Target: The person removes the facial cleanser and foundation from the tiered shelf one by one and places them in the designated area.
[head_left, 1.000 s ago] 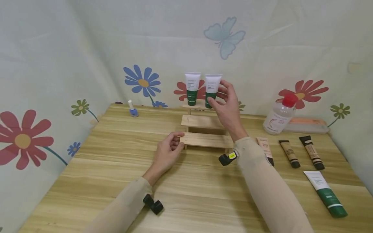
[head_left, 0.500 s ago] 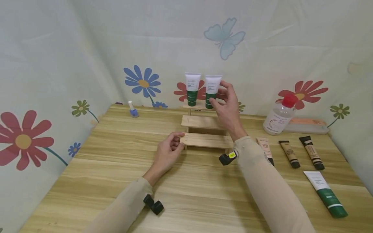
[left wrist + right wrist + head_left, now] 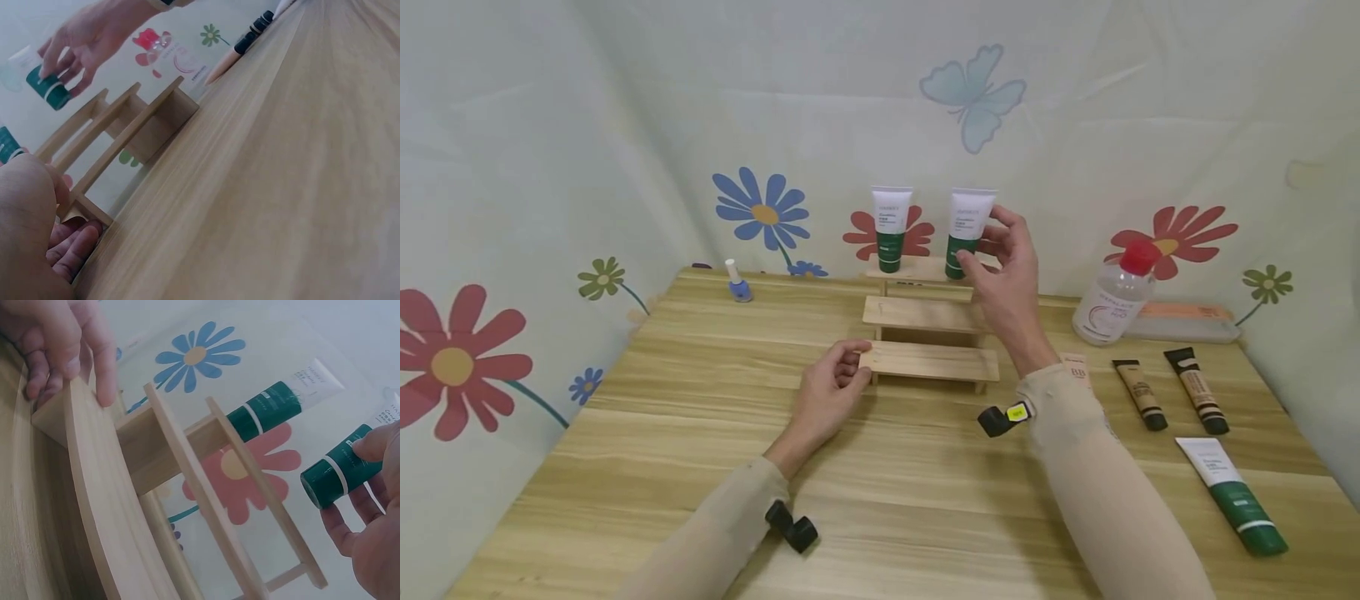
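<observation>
My right hand (image 3: 1011,279) grips a white and green squeeze tube (image 3: 970,217), cap down, between thumb and fingers. It hangs over the right part of the top step of a three-step wooden display rack (image 3: 928,362). In the right wrist view a gap shows between the held tube's green cap (image 3: 322,482) and the top step. A matching squeeze tube (image 3: 891,229) stands on its cap at the left of that step. At the lowest step's left end, my left hand (image 3: 829,390) pinches the wood, fingers curled underneath, as the left wrist view shows.
Nail polish (image 3: 739,282) stands at the back left. Back right are a clear bottle with a red cap (image 3: 1112,300) and a flat case (image 3: 1187,323). Small tubes, including a tan tube (image 3: 1140,395) and a black-ended tube (image 3: 1197,390), lie right, with a larger green-white tube (image 3: 1232,496) nearer.
My right hand has carried its tube to the right along the top step, widening the gap from the standing tube. The left hand keeps its hold on the rack.
</observation>
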Available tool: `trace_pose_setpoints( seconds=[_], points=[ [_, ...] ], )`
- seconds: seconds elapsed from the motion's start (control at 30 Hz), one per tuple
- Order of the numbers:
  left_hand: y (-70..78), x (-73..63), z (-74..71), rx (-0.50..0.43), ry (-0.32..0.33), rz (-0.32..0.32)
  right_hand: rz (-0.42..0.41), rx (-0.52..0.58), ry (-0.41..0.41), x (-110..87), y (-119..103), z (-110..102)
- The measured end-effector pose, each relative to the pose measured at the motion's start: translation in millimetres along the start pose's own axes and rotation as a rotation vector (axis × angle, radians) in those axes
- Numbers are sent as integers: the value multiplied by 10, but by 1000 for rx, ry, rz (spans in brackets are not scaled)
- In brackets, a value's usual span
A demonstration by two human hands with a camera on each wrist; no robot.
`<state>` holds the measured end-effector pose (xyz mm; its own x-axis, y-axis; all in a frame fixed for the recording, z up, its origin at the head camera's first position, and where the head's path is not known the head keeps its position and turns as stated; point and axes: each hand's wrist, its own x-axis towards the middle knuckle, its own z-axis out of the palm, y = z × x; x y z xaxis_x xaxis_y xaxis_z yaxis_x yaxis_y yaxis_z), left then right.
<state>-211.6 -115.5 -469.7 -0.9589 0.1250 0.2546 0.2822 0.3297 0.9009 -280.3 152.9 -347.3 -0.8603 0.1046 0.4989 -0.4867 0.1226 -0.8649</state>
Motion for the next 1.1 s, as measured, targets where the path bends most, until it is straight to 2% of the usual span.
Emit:
trace_pose_setpoints(
  seconds=[0.33,1.1],
  points=[
    [-4,6,6,15,-5,-5,-33,4,65,-186,-96,-279],
    [-6,13,-8,22,4,5,13,-63,117,-606,-148,-839]
  ],
)
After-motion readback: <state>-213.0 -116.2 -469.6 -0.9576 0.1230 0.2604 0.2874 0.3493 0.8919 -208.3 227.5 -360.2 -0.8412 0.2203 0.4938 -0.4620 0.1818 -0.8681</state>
